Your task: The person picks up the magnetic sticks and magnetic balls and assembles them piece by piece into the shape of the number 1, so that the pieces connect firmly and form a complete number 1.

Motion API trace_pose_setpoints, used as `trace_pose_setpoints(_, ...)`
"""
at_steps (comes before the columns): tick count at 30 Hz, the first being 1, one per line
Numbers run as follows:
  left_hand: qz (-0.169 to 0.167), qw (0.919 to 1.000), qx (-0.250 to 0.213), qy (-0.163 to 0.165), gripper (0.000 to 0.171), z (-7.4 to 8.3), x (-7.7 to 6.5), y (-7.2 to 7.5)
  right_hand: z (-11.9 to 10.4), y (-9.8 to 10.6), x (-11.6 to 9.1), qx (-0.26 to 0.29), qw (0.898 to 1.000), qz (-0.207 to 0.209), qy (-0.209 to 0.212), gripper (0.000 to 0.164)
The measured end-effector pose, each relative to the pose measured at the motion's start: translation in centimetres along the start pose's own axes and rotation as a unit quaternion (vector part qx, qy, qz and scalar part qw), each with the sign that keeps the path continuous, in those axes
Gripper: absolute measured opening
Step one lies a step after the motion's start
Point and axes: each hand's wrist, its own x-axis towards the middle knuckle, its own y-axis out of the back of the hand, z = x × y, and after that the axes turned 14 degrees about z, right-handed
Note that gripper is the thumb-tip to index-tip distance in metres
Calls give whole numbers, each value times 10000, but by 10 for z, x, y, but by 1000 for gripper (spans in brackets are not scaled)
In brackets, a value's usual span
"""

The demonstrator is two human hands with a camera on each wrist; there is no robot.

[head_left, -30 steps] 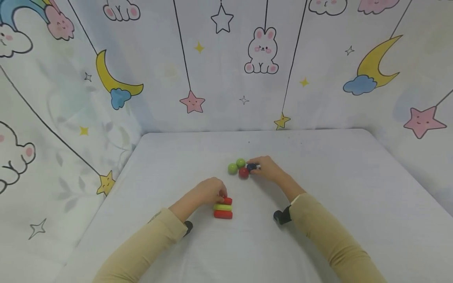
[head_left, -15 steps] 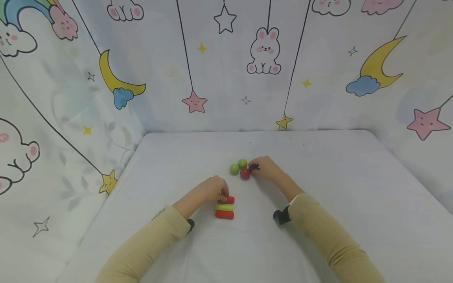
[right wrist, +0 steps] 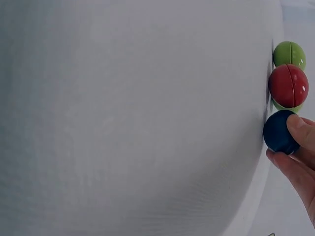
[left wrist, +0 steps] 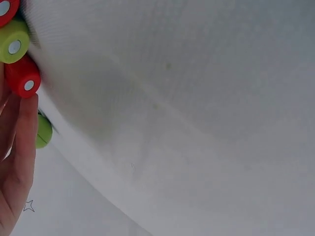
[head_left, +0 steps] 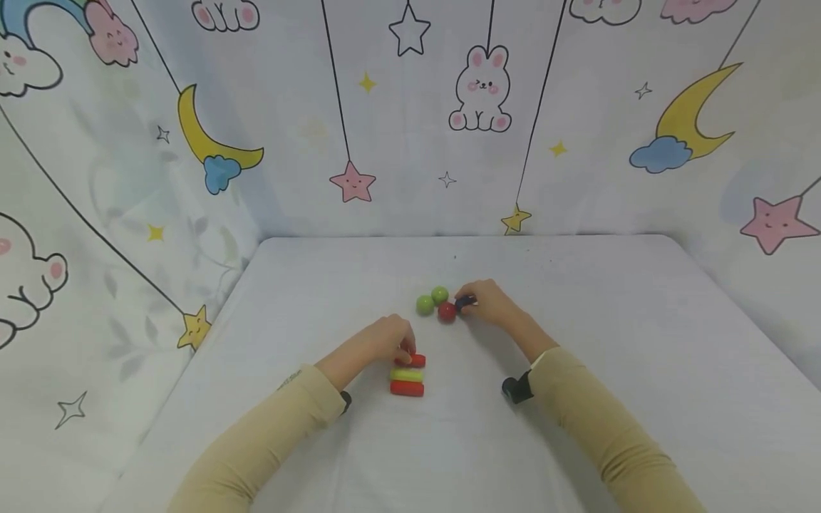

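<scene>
In the head view my left hand (head_left: pixel 385 342) grips the far red cylinder (head_left: pixel 417 360) from above, covering part of it. A yellow-green cylinder (head_left: pixel 407 375) and another red cylinder (head_left: pixel 407 388) lie parallel on its near side. The left wrist view shows pale round discs on their ends, with my left hand's fingers (left wrist: pixel 27 128) against the last red one. My right hand (head_left: pixel 490 303) pinches a dark blue ball (right wrist: pixel 279 132) between thumb and fingers, at table level. Close beside it sits a red ball (head_left: pixel 447 311), and two green balls (head_left: pixel 425 305) lie to its left.
A white cloth covers the table (head_left: pixel 577 285). Behind and at the sides hangs a curtain (head_left: pixel 410 128) printed with moons, stars and rabbits. A black wrist device (head_left: pixel 516 389) sticks out under the right sleeve, low over the cloth.
My right hand has shifted slightly right with the blue ball, and the red ball sits slightly farther right too. The left hand barely moves on the far red cylinder. The head view drifts a little.
</scene>
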Motion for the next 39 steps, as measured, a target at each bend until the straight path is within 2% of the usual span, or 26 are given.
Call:
trace_pose_setpoints(6,29,9997,66,-212,13,2,5,-2,6,2,-1,162,9999,16,18,27)
trace_pose_setpoints(10,66,9997,93,-210,12,5,7,-5,9,2,-2,177,9997,-67,-163,27)
trace_pose_setpoints(14,130,9996,124,-225,10,7,9,-6,10,4,-3,166,9997,-82,-167,26)
trace_pose_setpoints(21,185,9997,86,-102,10,11,11,-8,10,6,-6,177,9995,-169,-180,24)
trace_pose_setpoints(30,444,9990,-21,-34,11,14,19,-15,11,12,-7,226,9989,-299,-268,23)
trace_pose_setpoints(39,349,9989,-171,269,16,18,25,-14,15,18,-7,331,9976,-426,-442,24)
